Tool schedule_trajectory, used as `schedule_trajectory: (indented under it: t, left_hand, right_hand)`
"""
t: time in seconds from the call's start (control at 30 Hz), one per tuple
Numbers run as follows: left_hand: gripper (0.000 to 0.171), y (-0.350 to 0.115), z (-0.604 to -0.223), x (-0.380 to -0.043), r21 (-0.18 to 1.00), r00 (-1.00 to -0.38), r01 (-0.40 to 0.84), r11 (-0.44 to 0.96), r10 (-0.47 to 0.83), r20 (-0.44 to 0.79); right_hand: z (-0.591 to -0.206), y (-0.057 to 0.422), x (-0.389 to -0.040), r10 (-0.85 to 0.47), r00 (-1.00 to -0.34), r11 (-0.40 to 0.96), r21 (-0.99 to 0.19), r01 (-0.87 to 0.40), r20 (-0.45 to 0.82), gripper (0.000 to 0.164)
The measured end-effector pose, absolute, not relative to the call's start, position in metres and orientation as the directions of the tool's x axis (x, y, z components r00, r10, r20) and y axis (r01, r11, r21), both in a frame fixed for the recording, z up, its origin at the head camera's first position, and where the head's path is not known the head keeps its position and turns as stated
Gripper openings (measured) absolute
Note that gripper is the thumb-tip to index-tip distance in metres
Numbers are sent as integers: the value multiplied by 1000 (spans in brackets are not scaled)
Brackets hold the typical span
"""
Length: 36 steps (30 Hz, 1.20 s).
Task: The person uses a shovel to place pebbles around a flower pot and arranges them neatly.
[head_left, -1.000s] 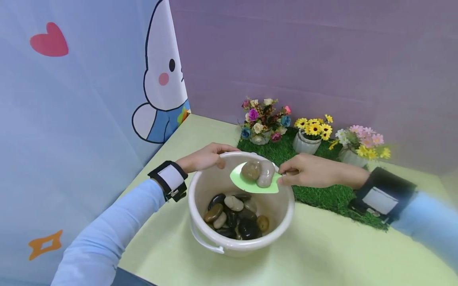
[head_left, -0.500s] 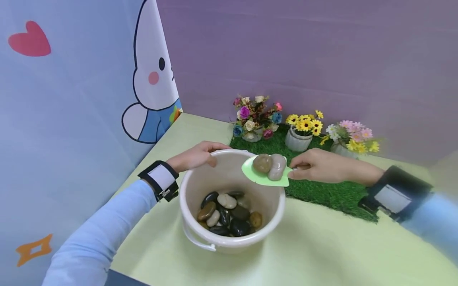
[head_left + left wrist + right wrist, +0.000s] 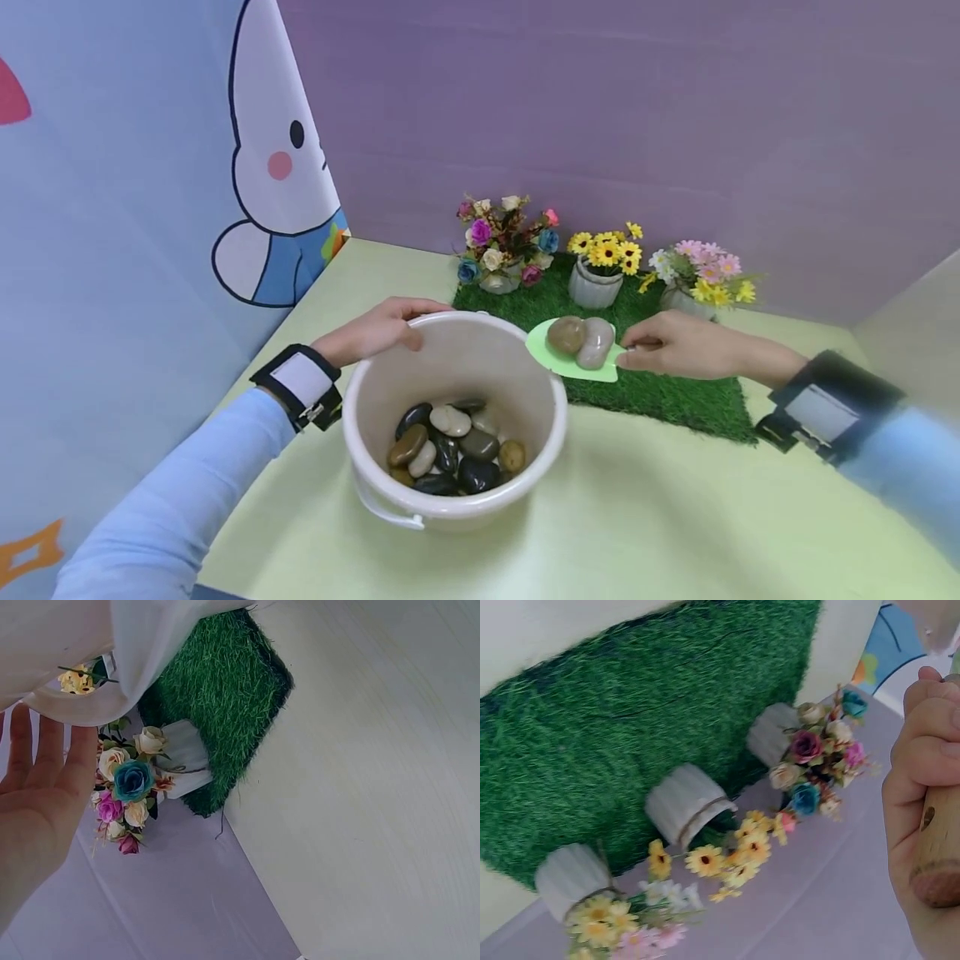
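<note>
My right hand (image 3: 686, 343) grips the wooden handle (image 3: 939, 844) of a small trowel with a light green blade (image 3: 547, 360). On the blade lie two smooth pebbles, a brown pebble (image 3: 566, 335) and a greyish-white pebble (image 3: 597, 343). The blade is level at the right rim of a cream bucket (image 3: 557, 437), its tip overlapping the rim in the head view. My left hand (image 3: 375, 331) holds the bucket's far-left rim, thumb inside and fingers (image 3: 49, 750) along the outside. Several wet dark, brown and pale pebbles (image 3: 450, 450) sit at the bucket's bottom.
Behind the bucket lies an artificial grass mat (image 3: 660, 404). Along its back edge stand a pot of mixed roses (image 3: 498, 250), a pot of yellow flowers (image 3: 596, 283) and a pot of pink and white daisies (image 3: 690, 287). A white bucket handle (image 3: 386, 510) hangs in front.
My right hand has carried the loaded trowel rightward from above the bucket to its right rim. The head view has turned right; my left hand stays on the rim.
</note>
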<state>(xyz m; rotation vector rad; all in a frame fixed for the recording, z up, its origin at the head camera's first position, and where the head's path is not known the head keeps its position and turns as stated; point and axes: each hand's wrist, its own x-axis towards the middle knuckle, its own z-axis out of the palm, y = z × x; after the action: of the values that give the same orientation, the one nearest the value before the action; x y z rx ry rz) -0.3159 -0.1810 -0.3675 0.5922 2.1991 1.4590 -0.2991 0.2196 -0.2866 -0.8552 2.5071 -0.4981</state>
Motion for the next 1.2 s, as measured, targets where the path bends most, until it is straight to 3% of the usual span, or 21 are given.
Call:
schedule_trajectory:
  t: [0.5, 1.2]
  left_hand:
    - [65, -180, -371, -315, 935, -807, 84, 344, 574, -139]
    - [66, -178, -370, -318, 958, -790, 43, 285, 597, -142]
  right_hand:
    - [-321, 275, -302, -567, -766, 762, -544, -350, -301, 23]
    - [-360, 342, -318, -448, -838, 816, -527, -240, -312, 26]
